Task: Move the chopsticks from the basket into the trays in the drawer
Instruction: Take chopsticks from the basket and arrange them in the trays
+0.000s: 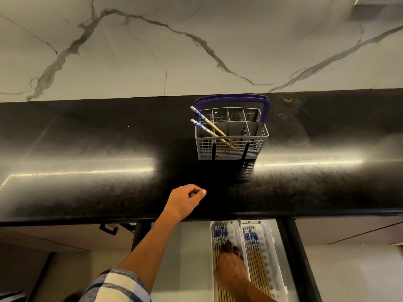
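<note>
A grey cutlery basket [250,149] with a purple handle stands on the black counter. Two chopsticks [209,127] with blue-and-white tops lean out of its left side. Below the counter edge, the open drawer holds two white trays: the left tray [235,232] and the right tray [272,258], each with several chopsticks lying lengthwise. My left hand [185,200] hovers over the counter's front part, fingers curled, holding nothing. My right hand [231,267] rests in the left tray, fingers down on the chopsticks there; whether it grips any I cannot tell.
The black counter [87,149] runs the full width, with a marble-patterned wall [152,51] behind it. The drawer's dark right side [298,258] borders the trays. A black cabinet handle [109,229] shows under the counter at left.
</note>
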Motion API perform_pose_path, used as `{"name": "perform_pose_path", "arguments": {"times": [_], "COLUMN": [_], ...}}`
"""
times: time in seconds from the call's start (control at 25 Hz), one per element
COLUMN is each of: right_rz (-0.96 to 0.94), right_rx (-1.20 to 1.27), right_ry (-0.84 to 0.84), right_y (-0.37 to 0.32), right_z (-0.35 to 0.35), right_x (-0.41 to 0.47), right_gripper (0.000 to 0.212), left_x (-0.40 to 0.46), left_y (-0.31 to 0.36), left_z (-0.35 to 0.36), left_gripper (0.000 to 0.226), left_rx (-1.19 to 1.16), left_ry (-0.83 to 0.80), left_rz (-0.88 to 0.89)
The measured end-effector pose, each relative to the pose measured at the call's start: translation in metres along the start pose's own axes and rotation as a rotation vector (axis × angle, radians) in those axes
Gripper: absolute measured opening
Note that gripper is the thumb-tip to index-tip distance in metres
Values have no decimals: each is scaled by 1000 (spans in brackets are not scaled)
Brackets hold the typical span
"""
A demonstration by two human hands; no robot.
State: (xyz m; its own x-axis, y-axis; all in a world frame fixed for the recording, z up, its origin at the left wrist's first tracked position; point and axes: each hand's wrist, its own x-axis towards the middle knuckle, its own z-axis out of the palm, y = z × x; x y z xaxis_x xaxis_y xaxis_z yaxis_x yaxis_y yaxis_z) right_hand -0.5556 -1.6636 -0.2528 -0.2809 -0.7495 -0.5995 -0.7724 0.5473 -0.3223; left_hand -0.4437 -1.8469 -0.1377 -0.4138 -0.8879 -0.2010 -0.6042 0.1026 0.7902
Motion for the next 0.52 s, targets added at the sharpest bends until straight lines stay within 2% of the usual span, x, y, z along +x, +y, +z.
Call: {"name": "perform_pose_path", "arguments": {"times": [0.16,0.28,0.4,0.44,0.52], "right_rz": [-61,-188,-435,-515,-722], "right_rx": [-47,-48,46,59,88], "right_ry": [4,112,227,276,601], "right_y": [-2,-14,-27,-32,-42], "right_z": [-6,-26,-76,-99,-149], "right_x": [-2,-7,-18,-24,-38], "right_gripper": [38,52,40,36,37], "left_x": [0,0,-3,-2,10], "left_y": [-2,1,8,14,37], "left_z": [0,0,-5,-10,-26], "left_gripper": [16,17,21,22,18], "left_rx": [4,-15,-42,-63,-137], "left_ry": [-14,-18,-48,-40,85], "left_rz": [4,-1,-49,-74,-90]}}
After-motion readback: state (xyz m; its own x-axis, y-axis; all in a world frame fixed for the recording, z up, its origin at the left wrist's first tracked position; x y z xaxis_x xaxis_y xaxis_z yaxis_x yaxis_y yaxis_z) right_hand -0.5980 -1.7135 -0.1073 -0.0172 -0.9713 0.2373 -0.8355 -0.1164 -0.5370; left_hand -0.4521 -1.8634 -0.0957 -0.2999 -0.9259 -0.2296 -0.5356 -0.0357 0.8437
